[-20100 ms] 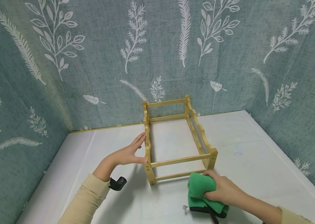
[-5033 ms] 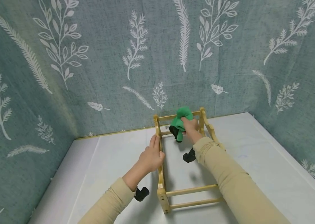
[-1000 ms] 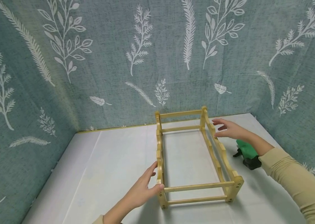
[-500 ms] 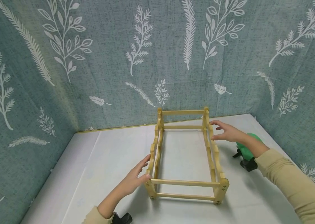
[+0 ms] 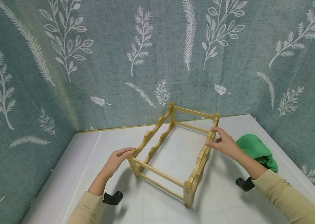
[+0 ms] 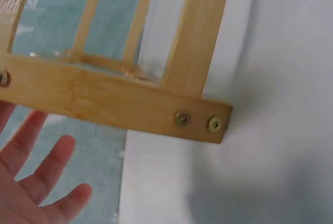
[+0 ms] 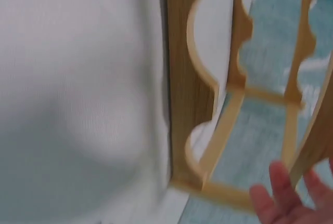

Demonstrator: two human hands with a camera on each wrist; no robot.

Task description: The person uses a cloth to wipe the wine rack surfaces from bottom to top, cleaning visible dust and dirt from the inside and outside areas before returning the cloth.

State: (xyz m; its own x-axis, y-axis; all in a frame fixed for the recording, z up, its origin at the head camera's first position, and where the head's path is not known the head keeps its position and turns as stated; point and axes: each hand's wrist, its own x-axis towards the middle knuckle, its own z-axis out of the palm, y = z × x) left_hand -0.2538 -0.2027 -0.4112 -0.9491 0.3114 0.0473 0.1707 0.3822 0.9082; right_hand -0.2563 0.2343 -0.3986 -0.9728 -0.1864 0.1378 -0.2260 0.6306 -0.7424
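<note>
A light wooden wine rack (image 5: 160, 172) with scalloped side rails stands at an angle on the white table. At its near left corner, my left hand (image 5: 114, 163) holds the frame with the fingertips. In the left wrist view several fingers (image 6: 49, 172) spread apart below the screwed end post; the thumb is hidden. My right hand (image 5: 225, 145) grips the right upper rail towards the far end, thumb and fingers on the wood. Beyond the right wrist lies a crumpled green cloth (image 5: 253, 145), partly covered by the forearm.
A white tabletop (image 5: 98, 174) runs back to a teal curtain (image 5: 104, 62) with white leaf prints, which also encloses both sides. Black wrist cameras (image 5: 112, 198) hang below the cuffs. The rack's far end stands close to the back curtain.
Five seconds ago the right hand held the green cloth; now it lies on the table at right. Within the last second the rack has turned clockwise, its near end swinging left.
</note>
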